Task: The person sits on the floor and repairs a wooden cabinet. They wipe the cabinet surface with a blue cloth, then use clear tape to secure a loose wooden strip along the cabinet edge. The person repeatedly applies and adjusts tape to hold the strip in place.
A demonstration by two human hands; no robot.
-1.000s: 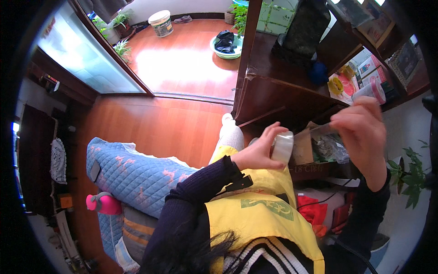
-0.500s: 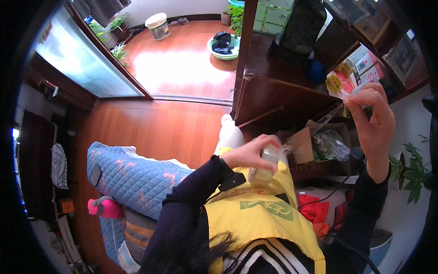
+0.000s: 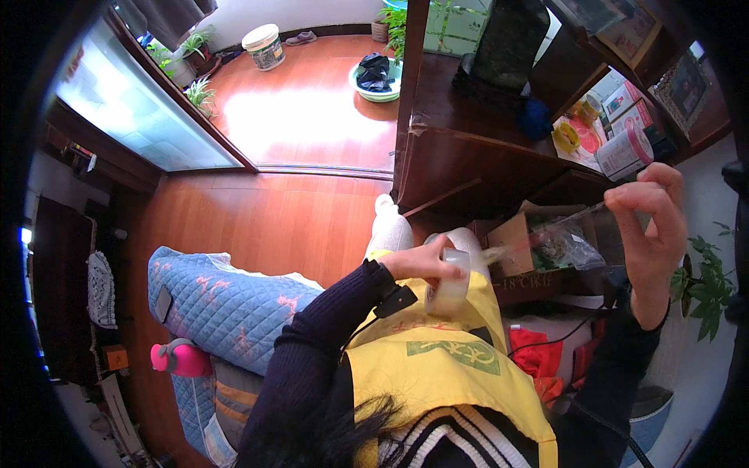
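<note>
My left hand (image 3: 421,260) is wrapped round a roll of clear tape (image 3: 450,290) above my lap, with the fingers on its upper rim. Off to the right and farther up, my right hand (image 3: 649,222) pinches the free end of a see-through tape strip (image 3: 558,226). The strip runs between the two hands, passing in front of an open cardboard box (image 3: 511,243). A yellow apron (image 3: 437,366) covers my lap beneath the roll.
The box holds a clear plastic bag (image 3: 573,248). Dark wooden shelving (image 3: 460,168) rises beyond it, with a white and pink can (image 3: 624,152) near my right hand. On the left lies a blue quilted cover (image 3: 234,292). A potted plant (image 3: 706,288) stands at right.
My right hand has moved slightly down and to the right, still pinching the strip. The tape roll in my left hand has turned a little and looks sharper.
</note>
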